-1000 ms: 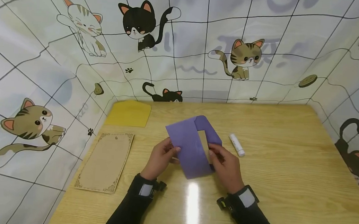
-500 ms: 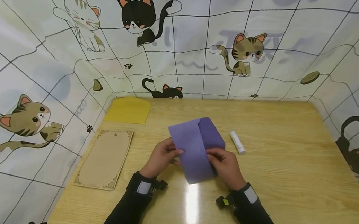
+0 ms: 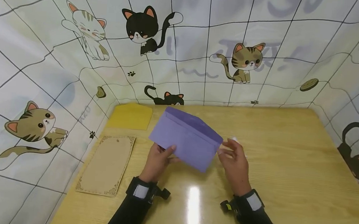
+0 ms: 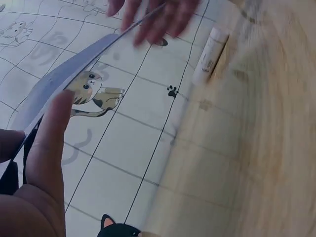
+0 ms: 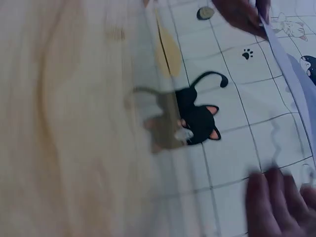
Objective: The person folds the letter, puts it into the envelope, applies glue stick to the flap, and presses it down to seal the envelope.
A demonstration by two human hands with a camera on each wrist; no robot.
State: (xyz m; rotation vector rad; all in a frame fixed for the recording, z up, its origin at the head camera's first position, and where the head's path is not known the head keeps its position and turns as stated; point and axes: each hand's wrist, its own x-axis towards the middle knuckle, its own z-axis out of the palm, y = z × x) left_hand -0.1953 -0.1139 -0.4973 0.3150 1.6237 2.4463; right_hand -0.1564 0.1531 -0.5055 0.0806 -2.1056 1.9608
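In the head view my left hand (image 3: 157, 160) holds a purple envelope (image 3: 183, 140) by its lower left edge, thumb on the near face and fingers behind. The envelope is tilted in the air above the table, its flap raised along the upper side. My right hand (image 3: 236, 164) is by the envelope's right corner, fingers loosely bent and holding nothing. Its fingers (image 5: 269, 197) are blurred and look apart from the envelope in the right wrist view. A white glue stick (image 4: 210, 55) lies on the table, mostly hidden behind my right hand in the head view.
At the back left of the wooden table (image 3: 287, 175) lies a yellow envelope (image 3: 130, 116). Tan sheets with an ornate border (image 3: 107, 166) lie in front of it. A cat-printed cloth (image 3: 196, 47) stands around the table's back and sides.
The purple envelope has turned so its flap side faces up and away, and it has risen slightly. My right hand has let go of it and moved right. Tan paper once visible inside is out of sight.
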